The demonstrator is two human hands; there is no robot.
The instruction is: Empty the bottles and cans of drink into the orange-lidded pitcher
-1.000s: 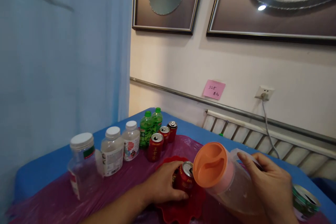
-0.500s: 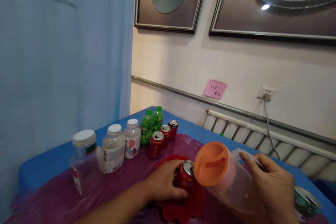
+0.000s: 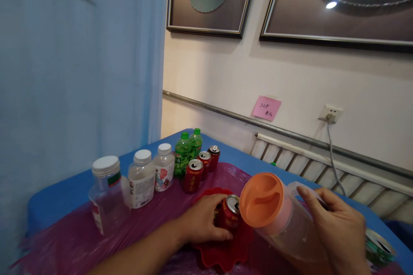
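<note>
My left hand [image 3: 204,220] is wrapped round a red can [image 3: 229,215], whose open silver top faces up. Beneath the can is a red dish with a scalloped rim [image 3: 222,260]. My right hand [image 3: 338,225] grips the handle of a clear plastic pitcher [image 3: 298,236], which is tilted to the left. Its orange lid [image 3: 262,200] is right beside the can's top. Some liquid shows inside the pitcher; whether any flows out cannot be made out.
Behind the dish stand several red cans [image 3: 192,176], green bottles [image 3: 183,154] and white-capped clear jars [image 3: 141,180]. A green can [image 3: 379,247] is at the right. Purple plastic film [image 3: 155,227] covers part of the blue table [image 3: 64,189].
The view has shifted slightly, so the surroundings appear a little displaced. Both hands keep their holds, with the can and the tilted pitcher in nearly the same places.
</note>
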